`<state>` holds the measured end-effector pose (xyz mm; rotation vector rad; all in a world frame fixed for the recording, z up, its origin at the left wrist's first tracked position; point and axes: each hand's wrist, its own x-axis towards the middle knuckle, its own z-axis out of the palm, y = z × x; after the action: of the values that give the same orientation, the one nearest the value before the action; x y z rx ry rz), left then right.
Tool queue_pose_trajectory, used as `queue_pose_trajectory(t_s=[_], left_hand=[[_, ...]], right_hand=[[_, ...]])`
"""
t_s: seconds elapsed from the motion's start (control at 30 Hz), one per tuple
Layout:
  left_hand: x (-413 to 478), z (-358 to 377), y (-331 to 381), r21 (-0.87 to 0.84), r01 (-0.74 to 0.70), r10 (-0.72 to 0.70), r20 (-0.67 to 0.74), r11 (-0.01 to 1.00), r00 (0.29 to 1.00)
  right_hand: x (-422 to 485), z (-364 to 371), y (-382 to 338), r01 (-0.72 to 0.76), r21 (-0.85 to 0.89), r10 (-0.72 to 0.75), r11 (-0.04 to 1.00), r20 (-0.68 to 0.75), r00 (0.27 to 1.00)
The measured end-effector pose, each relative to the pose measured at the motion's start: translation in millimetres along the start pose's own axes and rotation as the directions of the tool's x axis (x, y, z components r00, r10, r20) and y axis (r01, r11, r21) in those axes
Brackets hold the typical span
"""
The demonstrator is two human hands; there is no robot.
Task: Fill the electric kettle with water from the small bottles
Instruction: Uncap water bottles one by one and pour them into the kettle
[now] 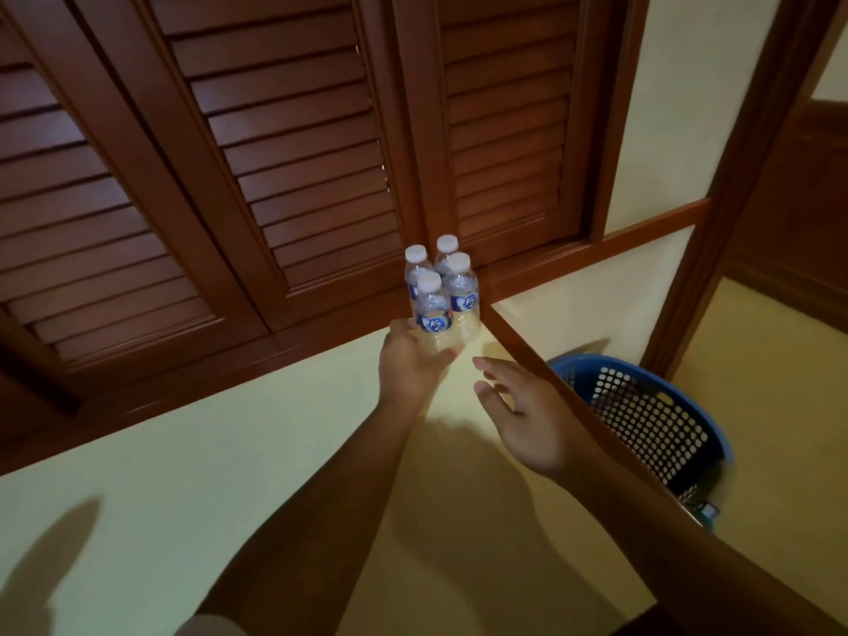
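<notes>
Head view showed brown louvred doors [293,176] behind a pale yellow counter [229,475], with a blue perforated basket [642,420] below the counter's wooden right edge. Four small capped bottles [461,286] stood bunched upright at the far right corner, close to the doors. The left hand [408,364] curled round the base of the nearest bottle [432,314], while the right hand [527,420] hovered just beside, fingers spread, holding nothing.

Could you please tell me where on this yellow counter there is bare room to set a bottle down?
Bare: the counter left of the left hand, bordered by the shutters, and a narrower strip between the forearms. Crowded: the far corner, where four bottles huddle, the left hand grips the front bottle and the right hand hovers open.
</notes>
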<state>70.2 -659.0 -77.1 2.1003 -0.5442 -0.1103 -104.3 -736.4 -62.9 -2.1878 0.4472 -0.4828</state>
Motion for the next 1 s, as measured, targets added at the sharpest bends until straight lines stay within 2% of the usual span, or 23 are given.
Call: queue_pose_trajectory(t_s=[0.17,0.3,0.4,0.6,0.7,0.83,1.0], left_hand=[[-39.3,-27.2,-3.9,-0.055,-0.010,0.009,-0.015,0.998,1.000],[-94.3,-73.7,-18.3,-0.151,-0.042,0.033,-0.060,0.988,0.998],[-140.0,-117.8,-35.4,-0.188,-0.045,0.021,-0.130,0.981,0.991],[-237.2,-197.9,-80.0,-0.268,0.008,-0.094,-0.311,0.963,0.946],[-296.5,-232.5,-97.9,-0.309,0.055,-0.190,-0.429,0.950,0.883],[-375.6,-269.2,-119.2,-0.337,0.134,-0.319,-0.588,0.932,0.743],[-443.1,-327.7,-135.2,-0.308,0.144,-0.329,-0.724,0.941,0.606]], right_hand=[[-5.1,17.1,-7.7,0.062,-0.002,-0.061,0.998,0.007,0.998],[-17.8,43.9,-32.0,0.167,0.025,-0.169,0.986,0.075,0.983],[-30.0,74.2,-59.1,0.279,0.056,-0.284,0.959,0.137,0.949],[-73.1,143.3,-121.2,0.397,0.215,-0.445,0.892,0.279,0.851],[-107.8,179.2,-150.5,0.445,0.298,-0.528,0.845,0.327,0.784],[-167.3,222.4,-184.6,0.442,0.427,-0.601,0.789,0.384,0.701],[-231.1,265.4,-233.8,0.404,0.549,-0.661,0.731,0.424,0.619]])
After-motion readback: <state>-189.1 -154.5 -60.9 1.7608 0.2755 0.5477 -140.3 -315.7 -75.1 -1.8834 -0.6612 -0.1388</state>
